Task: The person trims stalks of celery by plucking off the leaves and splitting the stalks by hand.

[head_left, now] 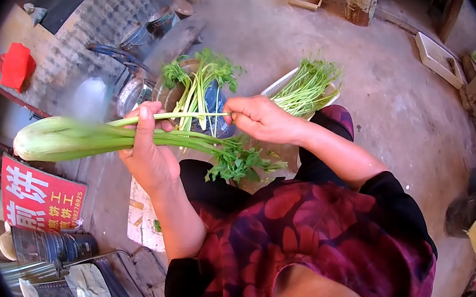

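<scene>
Holds a celery bunch (69,138) at nine o'clock, with fingers of left hand (153,157) curled around it and right hand (255,117) pinching one stem (194,114). Seems base-heavy, crisp, easily snapped; best gripped mid-bunch. Shows concrete floor (400,91) beneath, white basket (279,81) at two o'clock, rusty bucket (359,11) beyond.

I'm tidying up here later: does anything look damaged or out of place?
Mainly the bucket at the upper right: brown, rust-like stains cover much of its side. One stalk stands apart from the celery in the left hand, but the right hand pinches it, so that seems deliberate.
</scene>
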`<control>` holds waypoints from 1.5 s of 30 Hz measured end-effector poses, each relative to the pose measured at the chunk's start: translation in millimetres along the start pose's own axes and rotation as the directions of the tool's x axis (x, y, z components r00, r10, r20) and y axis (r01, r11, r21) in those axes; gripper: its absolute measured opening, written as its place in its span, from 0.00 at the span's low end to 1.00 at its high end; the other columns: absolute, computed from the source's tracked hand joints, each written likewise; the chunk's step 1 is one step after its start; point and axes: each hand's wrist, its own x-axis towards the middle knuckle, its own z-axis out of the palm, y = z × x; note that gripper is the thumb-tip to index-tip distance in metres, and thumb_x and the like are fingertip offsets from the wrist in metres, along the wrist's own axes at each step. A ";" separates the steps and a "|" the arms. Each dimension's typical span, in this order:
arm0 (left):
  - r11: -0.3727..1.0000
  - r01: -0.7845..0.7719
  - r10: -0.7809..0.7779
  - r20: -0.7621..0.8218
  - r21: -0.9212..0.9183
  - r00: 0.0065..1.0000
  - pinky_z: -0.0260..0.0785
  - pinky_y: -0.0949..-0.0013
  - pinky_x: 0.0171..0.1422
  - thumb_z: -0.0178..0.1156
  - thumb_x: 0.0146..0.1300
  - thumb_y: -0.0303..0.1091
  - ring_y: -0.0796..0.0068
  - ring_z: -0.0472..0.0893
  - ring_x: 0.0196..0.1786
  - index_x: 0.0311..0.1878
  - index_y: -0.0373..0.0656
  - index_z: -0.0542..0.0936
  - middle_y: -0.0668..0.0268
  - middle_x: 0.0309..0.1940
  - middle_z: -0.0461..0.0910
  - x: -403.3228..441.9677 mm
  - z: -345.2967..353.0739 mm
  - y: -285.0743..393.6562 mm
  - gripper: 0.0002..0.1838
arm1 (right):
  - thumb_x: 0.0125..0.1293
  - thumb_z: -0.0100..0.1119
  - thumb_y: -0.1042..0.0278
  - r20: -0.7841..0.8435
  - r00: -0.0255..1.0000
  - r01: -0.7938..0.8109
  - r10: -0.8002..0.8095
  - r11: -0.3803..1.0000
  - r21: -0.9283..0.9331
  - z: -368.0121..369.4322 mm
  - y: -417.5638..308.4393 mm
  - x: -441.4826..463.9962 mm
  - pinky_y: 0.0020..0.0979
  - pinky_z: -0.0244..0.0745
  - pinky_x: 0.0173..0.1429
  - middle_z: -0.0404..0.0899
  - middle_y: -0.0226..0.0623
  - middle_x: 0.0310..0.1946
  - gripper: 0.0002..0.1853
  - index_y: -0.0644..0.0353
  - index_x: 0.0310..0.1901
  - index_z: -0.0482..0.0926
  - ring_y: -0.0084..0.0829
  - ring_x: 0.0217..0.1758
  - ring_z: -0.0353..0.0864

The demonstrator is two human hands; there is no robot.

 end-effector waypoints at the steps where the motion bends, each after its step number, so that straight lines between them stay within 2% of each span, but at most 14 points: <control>1: 1.000 0.005 -0.005 -0.006 -0.021 1.000 0.65 0.75 0.28 0.58 0.56 0.28 0.77 0.72 0.30 0.33 0.37 0.76 0.60 0.31 0.77 -0.9 0.6 -0.7 0.05 | 0.57 0.41 0.76 -0.048 0.999 0.012 -0.013 1.000 -0.012 5.2 5.5 0.4 0.25 0.63 0.28 0.67 0.32 0.19 0.06 0.63 0.32 0.69 0.20 0.22 0.64; 5: 0.993 0.095 -0.100 -0.076 -0.072 0.992 0.64 0.75 0.27 0.56 0.56 0.28 0.77 0.72 0.32 0.33 0.38 0.75 0.59 0.33 0.76 -4.6 0.0 -7.8 0.04 | 0.56 0.40 0.78 -0.220 0.975 0.052 -0.044 0.998 0.032 13.5 25.7 1.8 0.21 0.61 0.27 0.68 0.28 0.19 0.07 0.63 0.31 0.70 0.17 0.23 0.63; 11: 0.999 -0.046 0.040 -0.326 -0.010 0.944 0.65 0.72 0.30 0.50 0.60 0.30 0.72 0.73 0.37 0.39 0.35 0.70 0.55 0.38 0.75 19.3 -25.2 17.4 0.08 | 0.58 0.37 0.75 -0.317 0.805 -0.245 0.501 0.768 0.592 -29.1 63.8 -19.8 0.18 0.51 0.17 0.61 0.23 0.15 0.09 0.59 0.27 0.71 0.14 0.14 0.54; 18: 0.998 -0.062 0.059 -0.371 0.004 0.927 0.68 0.72 0.34 0.47 0.62 0.30 0.65 0.76 0.46 0.45 0.32 0.65 0.51 0.45 0.74 18.6 -17.2 27.8 0.12 | 0.61 0.47 0.67 -0.128 0.885 -0.371 0.448 0.844 0.388 -46.0 21.4 -12.0 0.14 0.57 0.25 0.69 0.23 0.23 0.07 0.56 0.35 0.75 0.12 0.23 0.62; 20: 1.000 -0.017 0.011 -0.374 -0.013 0.927 0.68 0.72 0.34 0.46 0.62 0.30 0.66 0.76 0.44 0.44 0.32 0.65 0.51 0.44 0.74 17.8 -16.5 29.3 0.12 | 0.62 0.51 0.58 -0.045 0.989 -0.127 0.142 0.963 0.240 -35.7 23.8 -8.7 0.17 0.64 0.33 0.70 0.24 0.26 0.13 0.57 0.43 0.75 0.13 0.29 0.66; 24: 0.993 -0.021 -0.010 -0.267 -0.117 0.964 0.67 0.72 0.32 0.47 0.62 0.31 0.68 0.75 0.39 0.39 0.33 0.69 0.53 0.40 0.75 19.2 -28.5 27.1 0.10 | 0.51 0.63 0.51 0.307 0.904 -0.295 0.298 0.954 -0.058 -27.2 5.4 -1.3 0.25 0.67 0.41 0.74 0.32 0.32 0.25 0.61 0.45 0.74 0.21 0.35 0.70; 26: 0.978 -0.008 -0.040 -0.223 -0.207 0.974 0.66 0.72 0.31 0.48 0.62 0.31 0.69 0.75 0.37 0.36 0.34 0.71 0.55 0.38 0.75 19.2 -32.2 28.6 0.09 | 0.51 0.63 0.52 0.376 0.916 -0.146 0.139 0.989 -0.008 -15.8 14.7 0.5 0.26 0.67 0.43 0.76 0.34 0.34 0.24 0.62 0.45 0.75 0.21 0.37 0.71; 27: 0.973 0.015 -0.059 -0.185 -0.230 0.981 0.65 0.72 0.31 0.48 0.62 0.31 0.70 0.74 0.35 0.34 0.34 0.71 0.55 0.37 0.75 18.7 -34.2 30.0 0.09 | 0.53 0.62 0.57 0.461 0.871 -0.235 0.172 0.968 0.082 -14.3 13.9 1.8 0.25 0.67 0.44 0.77 0.33 0.34 0.21 0.63 0.43 0.76 0.21 0.38 0.72; 31: 0.937 0.111 -0.124 -0.017 -0.331 0.992 0.60 0.74 0.28 0.48 0.62 0.32 0.74 0.70 0.30 0.30 0.37 0.71 0.59 0.32 0.74 21.4 -44.5 32.0 0.09 | 0.55 0.59 0.63 0.423 0.892 -0.239 0.157 0.960 0.147 -19.4 13.6 3.0 0.28 0.68 0.41 0.79 0.34 0.28 0.12 0.62 0.36 0.79 0.25 0.33 0.75; 37: 0.941 0.180 -0.146 0.136 -0.286 0.980 0.57 0.75 0.27 0.45 0.64 0.35 0.77 0.66 0.26 0.31 0.38 0.69 0.63 0.29 0.70 20.9 -50.3 27.7 0.10 | 0.55 0.56 0.66 0.338 0.941 0.122 0.034 0.894 -0.431 -25.1 -4.4 7.4 0.34 0.68 0.38 0.73 0.43 0.24 0.09 0.62 0.33 0.77 0.38 0.31 0.74; 40: 0.948 0.175 -0.125 0.193 -0.265 0.973 0.57 0.75 0.27 0.44 0.65 0.35 0.77 0.66 0.26 0.31 0.38 0.69 0.62 0.29 0.70 20.4 -50.9 28.7 0.11 | 0.56 0.54 0.66 0.316 0.945 0.164 -0.086 0.959 -0.229 -31.7 7.0 9.0 0.36 0.67 0.38 0.72 0.42 0.23 0.10 0.63 0.34 0.75 0.40 0.30 0.73; 41: 0.950 0.171 -0.116 0.215 -0.262 0.970 0.57 0.75 0.27 0.44 0.65 0.35 0.77 0.66 0.26 0.31 0.38 0.69 0.62 0.29 0.70 20.4 -51.6 29.1 0.11 | 0.59 0.52 0.64 0.283 0.955 0.142 -0.093 0.977 -0.158 -32.5 13.6 9.0 0.31 0.68 0.34 0.74 0.35 0.23 0.10 0.62 0.35 0.75 0.31 0.28 0.73; 44: 0.952 0.174 -0.107 0.258 -0.253 0.960 0.57 0.75 0.28 0.42 0.65 0.35 0.77 0.65 0.26 0.32 0.38 0.69 0.62 0.29 0.69 18.6 -52.7 29.9 0.11 | 0.63 0.49 0.63 0.491 0.828 -0.396 0.271 0.902 0.170 -41.3 0.6 8.4 0.24 0.67 0.30 0.76 0.27 0.25 0.10 0.60 0.35 0.76 0.20 0.27 0.71; 45: 0.939 0.195 -0.110 0.293 -0.282 0.950 0.57 0.75 0.27 0.43 0.64 0.34 0.76 0.66 0.25 0.31 0.37 0.69 0.62 0.29 0.69 18.9 -52.1 30.0 0.11 | 0.64 0.47 0.63 0.548 0.786 -0.446 0.286 0.876 0.184 -45.1 -7.6 9.6 0.18 0.64 0.28 0.77 0.23 0.27 0.10 0.57 0.38 0.76 0.13 0.27 0.68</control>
